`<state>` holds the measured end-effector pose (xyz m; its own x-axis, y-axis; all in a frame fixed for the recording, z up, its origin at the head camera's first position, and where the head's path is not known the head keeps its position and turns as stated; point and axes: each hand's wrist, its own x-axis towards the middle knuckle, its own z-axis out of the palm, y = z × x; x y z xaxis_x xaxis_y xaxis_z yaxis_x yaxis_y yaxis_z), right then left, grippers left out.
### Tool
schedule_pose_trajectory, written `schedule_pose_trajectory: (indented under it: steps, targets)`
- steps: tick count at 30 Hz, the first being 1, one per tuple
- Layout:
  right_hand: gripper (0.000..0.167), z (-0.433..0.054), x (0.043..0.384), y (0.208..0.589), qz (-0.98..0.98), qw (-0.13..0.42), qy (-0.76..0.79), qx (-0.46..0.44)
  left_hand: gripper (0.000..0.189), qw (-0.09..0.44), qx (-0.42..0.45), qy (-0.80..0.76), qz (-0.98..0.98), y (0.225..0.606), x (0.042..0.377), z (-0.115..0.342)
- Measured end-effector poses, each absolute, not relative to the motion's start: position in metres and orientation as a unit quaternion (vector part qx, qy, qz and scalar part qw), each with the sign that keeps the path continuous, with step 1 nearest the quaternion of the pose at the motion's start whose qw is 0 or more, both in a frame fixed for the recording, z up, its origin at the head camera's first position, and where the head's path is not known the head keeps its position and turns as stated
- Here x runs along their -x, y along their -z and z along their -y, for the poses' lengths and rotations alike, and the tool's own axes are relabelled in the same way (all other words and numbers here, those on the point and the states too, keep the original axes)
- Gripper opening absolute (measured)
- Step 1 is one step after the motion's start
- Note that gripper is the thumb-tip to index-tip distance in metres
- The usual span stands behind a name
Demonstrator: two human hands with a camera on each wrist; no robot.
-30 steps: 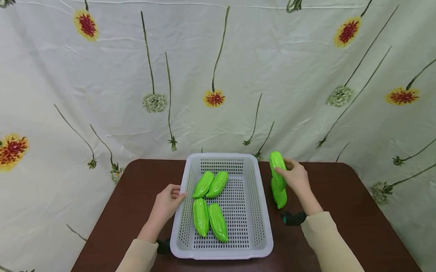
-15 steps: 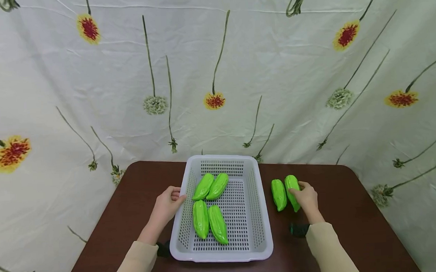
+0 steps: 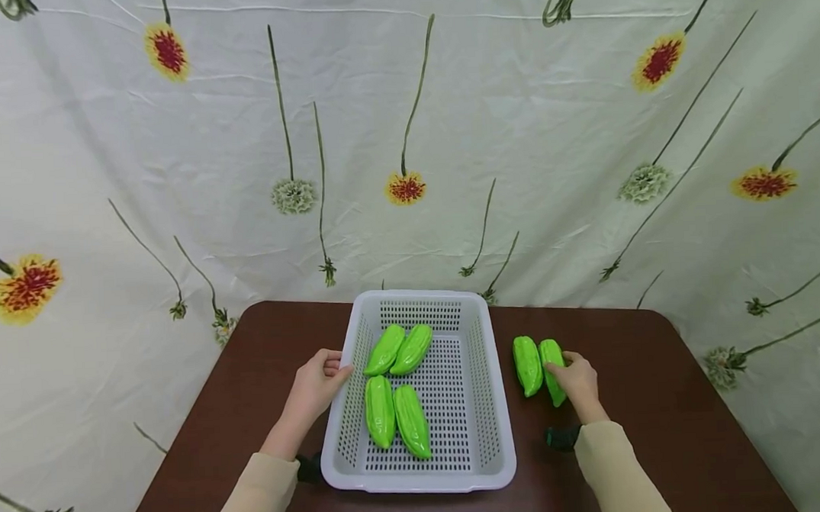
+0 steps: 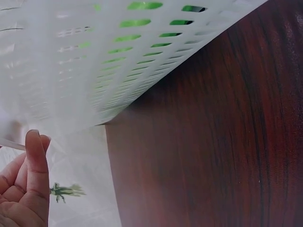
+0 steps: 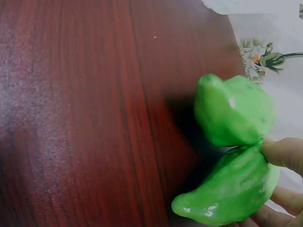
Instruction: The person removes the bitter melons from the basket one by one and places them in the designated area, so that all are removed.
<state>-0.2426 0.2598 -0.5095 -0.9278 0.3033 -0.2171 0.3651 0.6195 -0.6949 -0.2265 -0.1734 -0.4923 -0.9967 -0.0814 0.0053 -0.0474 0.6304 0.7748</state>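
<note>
A pale grey plastic basket (image 3: 484,436) with slotted walls stands on the table. Several glossy green ridged gourds (image 3: 379,414) with pointed ends lie in its left half. My left hand (image 3: 313,386) pinches the basket's left rim between thumb and fingers; the left wrist view shows the thumb (image 4: 36,156) at the rim. Right of the basket, two more green gourds lie side by side. My right hand (image 3: 575,379) holds the right one (image 3: 552,368), thumb on its near side and fingers curled around the far side. The other gourd (image 3: 527,365) lies just left of it, touching in the right wrist view.
The dark reddish-brown table (image 3: 636,399) has rounded far corners. Behind it hangs a pale cloth (image 3: 350,136) printed with flowers. A dark band (image 3: 562,438) sits at the right wrist.
My right hand has lowered the gourd from above the other one and set it down to its right, then shifted it slightly nearer. The left hand and basket have stayed put.
</note>
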Motion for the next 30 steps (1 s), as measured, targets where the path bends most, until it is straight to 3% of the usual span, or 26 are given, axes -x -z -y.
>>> schedule_pose_trajectory:
  steps: [8, 15, 23, 30]
  targets:
    - [0.065, -0.261, 0.242, 0.513, -0.903, 0.046, 0.392, -0.168, 0.037, 0.028, -0.032, 0.429, 0.903, 0.496, 0.225, 0.174]
    - [0.065, -0.249, 0.243, 0.487, -0.898, -0.005, 0.411, -0.154, 0.037, 0.023, -0.035, 0.427, 0.903, 0.495, 0.227, 0.175]
    - [0.06, -0.2, 0.249, 0.442, -0.895, -0.044, 0.434, -0.091, 0.037, 0.022, -0.034, 0.431, 0.901, 0.494, 0.228, 0.175]
    - [0.058, -0.138, 0.246, 0.425, -0.886, -0.016, 0.462, -0.025, 0.037, 0.019, -0.032, 0.434, 0.9, 0.493, 0.227, 0.175]
